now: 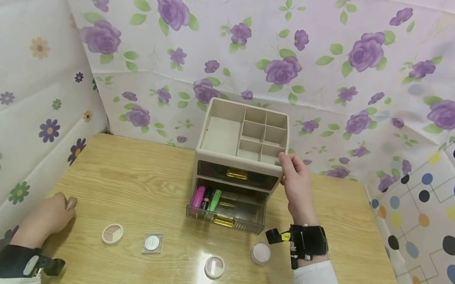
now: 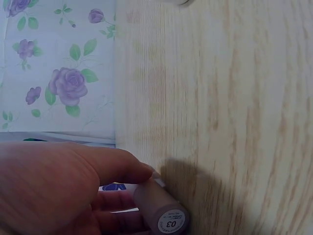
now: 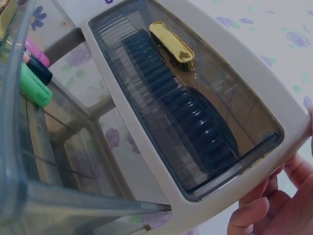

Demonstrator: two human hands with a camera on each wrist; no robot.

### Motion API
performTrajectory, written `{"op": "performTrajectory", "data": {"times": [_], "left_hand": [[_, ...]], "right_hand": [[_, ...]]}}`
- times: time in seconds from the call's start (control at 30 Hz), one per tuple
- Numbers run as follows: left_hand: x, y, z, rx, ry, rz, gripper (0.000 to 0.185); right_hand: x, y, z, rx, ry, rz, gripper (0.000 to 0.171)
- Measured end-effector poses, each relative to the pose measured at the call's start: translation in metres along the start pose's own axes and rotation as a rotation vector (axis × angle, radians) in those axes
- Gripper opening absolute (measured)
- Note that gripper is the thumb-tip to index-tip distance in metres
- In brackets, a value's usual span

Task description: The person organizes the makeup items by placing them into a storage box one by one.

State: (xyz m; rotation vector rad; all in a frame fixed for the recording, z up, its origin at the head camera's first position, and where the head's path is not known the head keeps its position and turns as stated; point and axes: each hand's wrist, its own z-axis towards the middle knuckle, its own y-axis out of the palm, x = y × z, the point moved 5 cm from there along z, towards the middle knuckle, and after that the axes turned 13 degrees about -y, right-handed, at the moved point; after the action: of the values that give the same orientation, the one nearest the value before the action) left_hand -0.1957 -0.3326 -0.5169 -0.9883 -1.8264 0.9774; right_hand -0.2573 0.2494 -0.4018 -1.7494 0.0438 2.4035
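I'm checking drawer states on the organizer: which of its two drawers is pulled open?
The lower drawer, holding the pink and green tubes; the upper drawer sits flush, closed.

Left hand (image 1: 49,215) lies low at the near left, fingers curled around a small tube. Right hand (image 1: 298,183) is stretched forward, arm extended, thumb and fingers clasping an edge.
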Motion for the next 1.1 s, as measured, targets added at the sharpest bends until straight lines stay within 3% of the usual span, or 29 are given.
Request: {"op": "performTrajectory", "data": {"times": [0.27, 0.53, 0.73, 0.93, 1.1], "left_hand": [[0.007, -0.003, -0.002, 0.018, 0.041, -0.042, 0.051], [0.044, -0.013, -0.018, 0.115, 0.126, -0.103, 0.041], [0.091, -0.019, -0.040, 0.122, 0.249, -0.205, 0.037], [0.161, -0.022, -0.072, 0.073, 0.401, -0.338, 0.039], [0.215, -0.015, -0.090, 0.021, 0.509, -0.401, 0.037]], "right_hand": [[0.001, 0.002, 0.001, 0.003, -0.007, -0.005, 0.038], [-0.001, 0.003, 0.000, 0.002, -0.009, -0.002, 0.037], [0.001, 0.004, 0.001, -0.002, -0.010, 0.007, 0.037], [0.003, 0.002, 0.001, 0.004, -0.014, 0.014, 0.036], [0.003, 0.001, 0.000, 0.006, -0.012, 0.009, 0.038]]}}
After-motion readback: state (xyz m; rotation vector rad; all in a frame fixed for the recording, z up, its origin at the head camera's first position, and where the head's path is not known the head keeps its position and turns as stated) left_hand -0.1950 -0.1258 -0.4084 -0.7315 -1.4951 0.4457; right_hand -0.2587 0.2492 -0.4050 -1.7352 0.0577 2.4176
